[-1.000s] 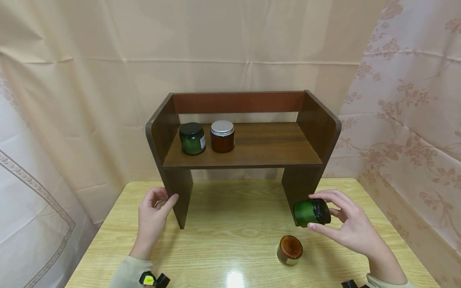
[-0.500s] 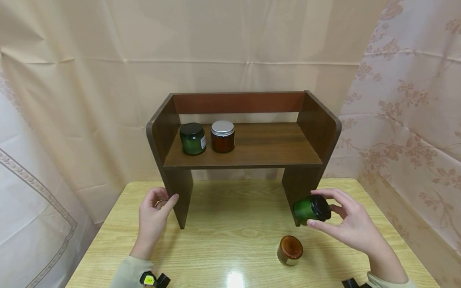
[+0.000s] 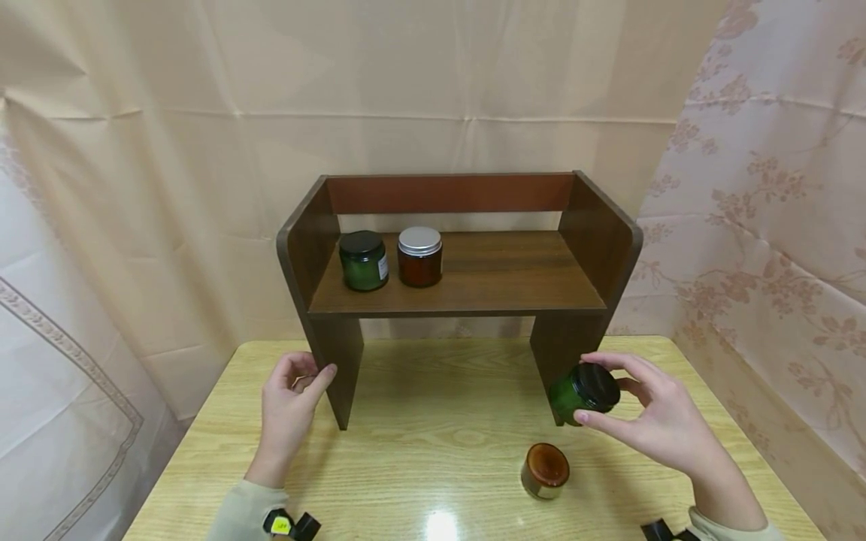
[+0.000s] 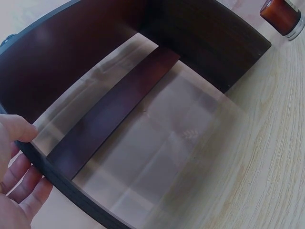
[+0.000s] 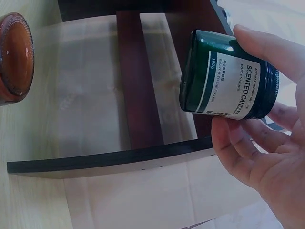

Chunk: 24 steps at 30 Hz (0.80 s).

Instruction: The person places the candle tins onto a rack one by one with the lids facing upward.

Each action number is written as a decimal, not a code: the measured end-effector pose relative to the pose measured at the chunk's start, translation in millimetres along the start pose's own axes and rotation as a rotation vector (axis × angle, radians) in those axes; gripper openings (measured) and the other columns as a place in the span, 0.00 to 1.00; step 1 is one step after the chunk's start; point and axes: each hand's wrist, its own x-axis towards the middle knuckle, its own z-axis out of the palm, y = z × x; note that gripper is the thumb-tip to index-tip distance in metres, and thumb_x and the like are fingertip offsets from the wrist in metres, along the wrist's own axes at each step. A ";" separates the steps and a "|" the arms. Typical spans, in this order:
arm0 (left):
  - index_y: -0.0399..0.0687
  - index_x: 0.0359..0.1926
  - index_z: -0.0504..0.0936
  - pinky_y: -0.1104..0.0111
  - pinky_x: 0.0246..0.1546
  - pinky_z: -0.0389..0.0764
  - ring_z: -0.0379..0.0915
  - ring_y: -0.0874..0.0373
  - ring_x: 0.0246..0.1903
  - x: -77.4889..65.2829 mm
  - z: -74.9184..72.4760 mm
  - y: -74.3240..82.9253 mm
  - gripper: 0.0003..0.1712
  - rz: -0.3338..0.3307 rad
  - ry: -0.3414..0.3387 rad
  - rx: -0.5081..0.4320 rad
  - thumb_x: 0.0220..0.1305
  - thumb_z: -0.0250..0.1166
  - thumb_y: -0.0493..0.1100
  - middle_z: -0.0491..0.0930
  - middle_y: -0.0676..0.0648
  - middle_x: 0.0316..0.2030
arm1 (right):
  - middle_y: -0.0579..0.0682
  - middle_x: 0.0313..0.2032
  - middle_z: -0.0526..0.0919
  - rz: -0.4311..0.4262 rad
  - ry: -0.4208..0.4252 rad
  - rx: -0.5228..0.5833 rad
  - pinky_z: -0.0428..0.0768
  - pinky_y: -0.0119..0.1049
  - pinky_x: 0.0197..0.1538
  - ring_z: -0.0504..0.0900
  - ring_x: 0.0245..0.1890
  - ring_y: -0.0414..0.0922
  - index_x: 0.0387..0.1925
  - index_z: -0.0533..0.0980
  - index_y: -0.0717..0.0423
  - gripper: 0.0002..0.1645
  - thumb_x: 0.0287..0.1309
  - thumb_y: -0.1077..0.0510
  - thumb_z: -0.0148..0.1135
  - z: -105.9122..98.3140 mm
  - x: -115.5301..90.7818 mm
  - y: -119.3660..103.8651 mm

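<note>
My right hand (image 3: 649,409) holds a green scented candle jar (image 3: 571,394) between thumb and fingers, tilted, its black lid towards the upper right. In the right wrist view the label of this candle jar (image 5: 233,86) faces the camera. My left hand (image 3: 291,406) pinches the front edge of the left side panel of a dark brown wooden shelf (image 3: 331,376); the left wrist view shows the thumb inside and the fingers outside. On the shelf board stand another green jar (image 3: 364,267) with a black lid and an amber jar (image 3: 420,263) with a silver lid.
An amber jar (image 3: 545,471) sits upside down on the wooden table (image 3: 406,481), in front of the shelf's right leg. Behind the table hangs a beige curtain (image 3: 433,90), with a flowered cloth (image 3: 778,225) at the right.
The green candle jar in my right hand has turned more upright, its lid swinging up and slightly left. My left hand keeps its place on the shelf panel.
</note>
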 end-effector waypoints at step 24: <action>0.36 0.43 0.77 0.75 0.43 0.80 0.75 0.55 0.40 -0.8 1.0 1.1 0.16 0.013 0.007 0.005 0.59 0.74 0.34 0.76 0.44 0.38 | 0.61 0.52 0.81 -0.174 0.078 0.013 0.81 0.25 0.50 0.80 0.53 0.41 0.58 0.76 0.67 0.48 0.25 0.78 0.82 -5.1 20.1 -43.8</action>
